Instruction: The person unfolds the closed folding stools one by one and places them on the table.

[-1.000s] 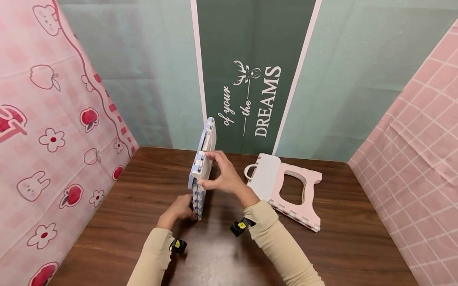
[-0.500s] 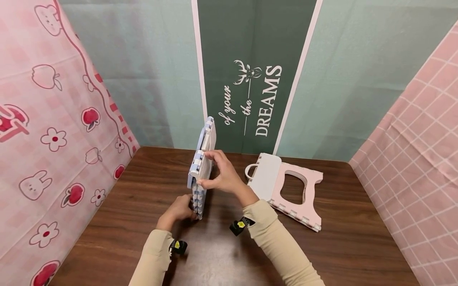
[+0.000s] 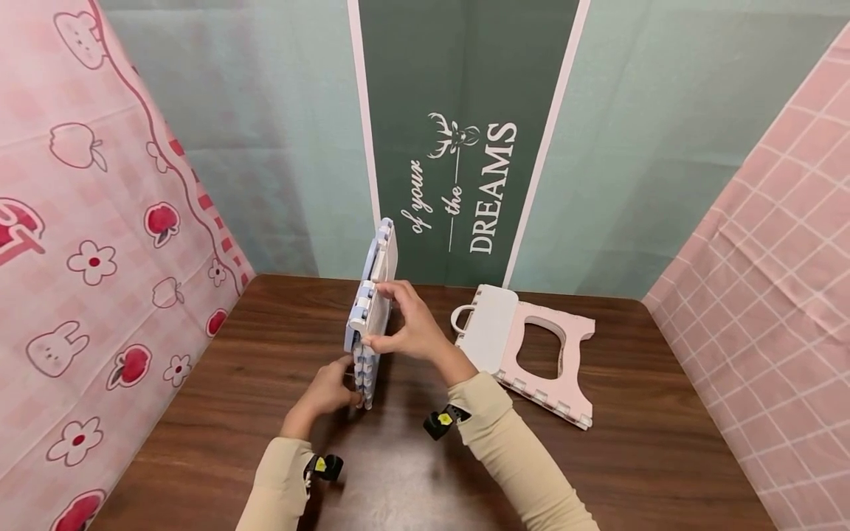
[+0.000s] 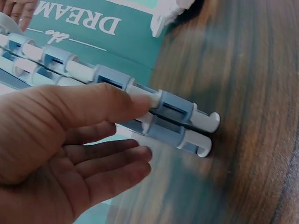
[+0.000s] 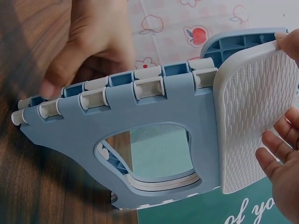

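Observation:
A blue and white folding step stool [image 3: 375,310] stands upright on edge, folded nearly flat, at mid-table in the head view. Its blue leg frame [image 5: 154,112] has a large opening, and the white seat panel [image 5: 254,116] is textured. My right hand [image 3: 415,328] grips the upper part by the seat panel's edge, thumb and fingers apart. Low on the hinged edge [image 4: 170,112], my left hand [image 3: 328,387] touches the stool with its thumb. The other left fingers [image 4: 114,170] extend loosely, apart from the hinges in the left wrist view.
A pink and white folding stool [image 3: 546,383], with a white loop handle [image 3: 460,318], lies flat to the right on the wooden table [image 3: 637,457]. Behind is a green cloth backdrop [image 3: 299,147]. Pink patterned cloths hang on the left [image 3: 99,310] and right [image 3: 764,280].
My left hand has shifted slightly left and its fingers have spread away from the lower stool edge. The right hand and blue stool keep nearly the same place.

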Available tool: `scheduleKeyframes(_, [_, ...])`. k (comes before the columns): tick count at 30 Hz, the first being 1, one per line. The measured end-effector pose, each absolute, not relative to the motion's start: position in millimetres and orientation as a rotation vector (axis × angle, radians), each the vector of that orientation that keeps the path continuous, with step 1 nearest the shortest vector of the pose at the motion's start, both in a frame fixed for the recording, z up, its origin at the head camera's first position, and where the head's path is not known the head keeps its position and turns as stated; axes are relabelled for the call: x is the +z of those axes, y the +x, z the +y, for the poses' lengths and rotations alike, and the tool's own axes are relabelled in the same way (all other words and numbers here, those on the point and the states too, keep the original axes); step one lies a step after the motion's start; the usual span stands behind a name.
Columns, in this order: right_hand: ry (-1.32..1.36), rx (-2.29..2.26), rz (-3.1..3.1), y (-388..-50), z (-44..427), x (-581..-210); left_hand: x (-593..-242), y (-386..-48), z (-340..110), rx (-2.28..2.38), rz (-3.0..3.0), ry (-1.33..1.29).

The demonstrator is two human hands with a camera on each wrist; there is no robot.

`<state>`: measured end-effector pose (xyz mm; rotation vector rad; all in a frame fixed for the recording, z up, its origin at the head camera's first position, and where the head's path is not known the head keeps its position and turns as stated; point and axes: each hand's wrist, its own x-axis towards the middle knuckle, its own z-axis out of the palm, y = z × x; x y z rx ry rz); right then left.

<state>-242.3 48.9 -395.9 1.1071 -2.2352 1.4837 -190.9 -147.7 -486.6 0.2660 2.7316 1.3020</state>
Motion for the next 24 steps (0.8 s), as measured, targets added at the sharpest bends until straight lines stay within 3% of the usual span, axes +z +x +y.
scheduleKeyframes(24, [1.113, 1.494, -2.220, -241.1, 38.6, -401.3, -481.4, -191.1, -154.3, 1.578, 2.642, 0.422])
